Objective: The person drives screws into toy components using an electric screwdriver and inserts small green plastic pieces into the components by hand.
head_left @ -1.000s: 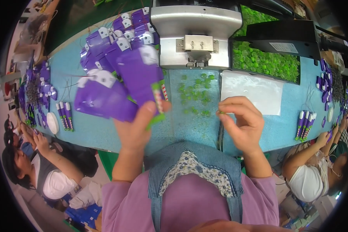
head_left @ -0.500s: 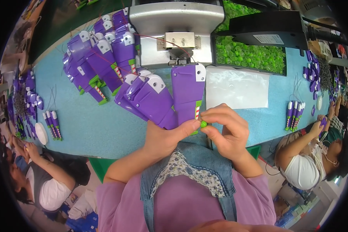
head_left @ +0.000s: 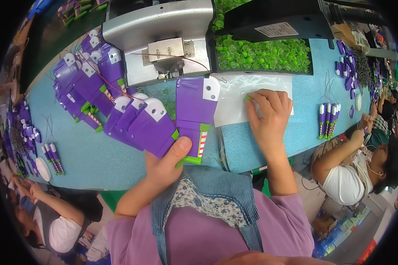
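- Your left hand (head_left: 166,165) kept its grip pinching the fanned purple cards (head_left: 163,117).
- Your right hand (head_left: 269,115) left them, fingers pressed on the clear sheet (head_left: 234,95).

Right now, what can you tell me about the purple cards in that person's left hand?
The purple cards are flat, card-like pieces spread out like a fan. Each has a white corner patch with a dark dot, and the front one shows a green band and red-white stripes below. The left hand pinches them at the bottom, thumb on top, above the blue table.

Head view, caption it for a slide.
Left hand fans purple cards; right hand rests on a clear sheet.
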The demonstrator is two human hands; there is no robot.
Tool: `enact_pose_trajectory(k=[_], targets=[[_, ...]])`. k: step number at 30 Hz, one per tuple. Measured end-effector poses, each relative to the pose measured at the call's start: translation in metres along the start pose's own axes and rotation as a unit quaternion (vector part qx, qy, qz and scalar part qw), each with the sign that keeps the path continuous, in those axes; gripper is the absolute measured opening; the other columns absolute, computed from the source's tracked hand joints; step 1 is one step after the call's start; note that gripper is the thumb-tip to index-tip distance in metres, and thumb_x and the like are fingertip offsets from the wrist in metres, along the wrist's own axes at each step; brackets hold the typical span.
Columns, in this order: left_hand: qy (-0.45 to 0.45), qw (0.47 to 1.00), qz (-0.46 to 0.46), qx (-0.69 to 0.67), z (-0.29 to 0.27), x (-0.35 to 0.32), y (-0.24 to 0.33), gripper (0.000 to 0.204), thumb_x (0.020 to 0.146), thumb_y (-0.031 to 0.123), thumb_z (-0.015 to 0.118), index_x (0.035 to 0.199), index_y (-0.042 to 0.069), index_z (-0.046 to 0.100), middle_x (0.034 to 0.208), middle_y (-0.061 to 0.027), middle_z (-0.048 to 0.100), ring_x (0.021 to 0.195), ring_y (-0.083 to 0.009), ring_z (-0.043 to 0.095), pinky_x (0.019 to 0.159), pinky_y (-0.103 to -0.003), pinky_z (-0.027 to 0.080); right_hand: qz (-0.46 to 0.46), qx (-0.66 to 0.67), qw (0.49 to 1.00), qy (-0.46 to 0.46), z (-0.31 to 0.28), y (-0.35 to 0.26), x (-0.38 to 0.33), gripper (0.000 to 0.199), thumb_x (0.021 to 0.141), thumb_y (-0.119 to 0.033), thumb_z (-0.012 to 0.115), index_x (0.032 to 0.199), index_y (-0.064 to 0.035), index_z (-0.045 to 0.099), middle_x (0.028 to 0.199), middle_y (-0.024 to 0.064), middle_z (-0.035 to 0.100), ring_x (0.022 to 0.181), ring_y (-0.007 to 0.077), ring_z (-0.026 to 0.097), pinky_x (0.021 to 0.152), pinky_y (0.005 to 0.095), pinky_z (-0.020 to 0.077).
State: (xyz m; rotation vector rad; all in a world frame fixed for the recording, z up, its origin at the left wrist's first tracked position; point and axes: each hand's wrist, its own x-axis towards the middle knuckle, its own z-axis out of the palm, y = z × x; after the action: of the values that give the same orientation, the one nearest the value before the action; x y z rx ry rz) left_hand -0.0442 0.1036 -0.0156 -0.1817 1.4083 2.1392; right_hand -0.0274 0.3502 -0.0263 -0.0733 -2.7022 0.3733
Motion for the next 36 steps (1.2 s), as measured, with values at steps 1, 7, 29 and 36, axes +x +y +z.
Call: enact_pose_trajectory(k=[1,7,29,36], targets=[[-0.01,1.0,0.012,-0.027,0.003,-0.001,0.005,0.036,0.089,0.014,0.064,0.119,-0.003,0.053,0.105,-0.0114,0.062,0.087,-0.0194,0.061,0.072,-0.032,0.051,0.0,0.001,1.0,0.0,0.001,0.0,0.001,0.019,0.069,-0.008,0.075,0.087,-0.0066,0.067,0.092,0.0019,0.062,0.084,0.0224,0.052,0.074,0.0366,0.0349],[0.022,0.996,0.087,0.023,0.016,0.0,0.007,0.027,0.086,0.006,0.067,0.111,0.0,0.061,0.102,-0.0052,0.064,0.09,-0.0121,0.06,0.077,-0.027,0.048,0.024,0.104,0.994,0.018,-0.008,-0.011,0.004,0.018,0.071,-0.005,0.074,0.088,-0.0055,0.07,0.091,0.0031,0.064,0.085,0.0218,0.053,0.076,0.0348,0.0384],[-0.015,0.902,0.218,0.371,0.018,0.002,0.02,0.018,0.088,0.019,0.068,0.083,0.003,0.063,0.069,-0.0052,0.059,0.059,-0.0207,0.056,0.052,-0.034,0.042,0.091,0.473,0.871,-0.092,-0.016,-0.061,-0.023,0.017,0.073,-0.002,0.077,0.088,-0.0005,0.069,0.086,0.0083,0.064,0.075,0.0181,0.056,0.065,0.0275,0.0457],[0.012,0.784,0.198,0.588,0.007,-0.01,0.022,0.02,0.081,0.028,0.073,0.074,0.015,0.06,0.07,0.0,0.055,0.06,-0.0184,0.053,0.049,-0.033,0.037,0.119,0.496,0.855,-0.093,-0.015,-0.067,-0.03,0.016,0.075,0.001,0.075,0.089,0.001,0.067,0.086,0.0089,0.062,0.076,0.016,0.056,0.065,0.0254,0.0467]])
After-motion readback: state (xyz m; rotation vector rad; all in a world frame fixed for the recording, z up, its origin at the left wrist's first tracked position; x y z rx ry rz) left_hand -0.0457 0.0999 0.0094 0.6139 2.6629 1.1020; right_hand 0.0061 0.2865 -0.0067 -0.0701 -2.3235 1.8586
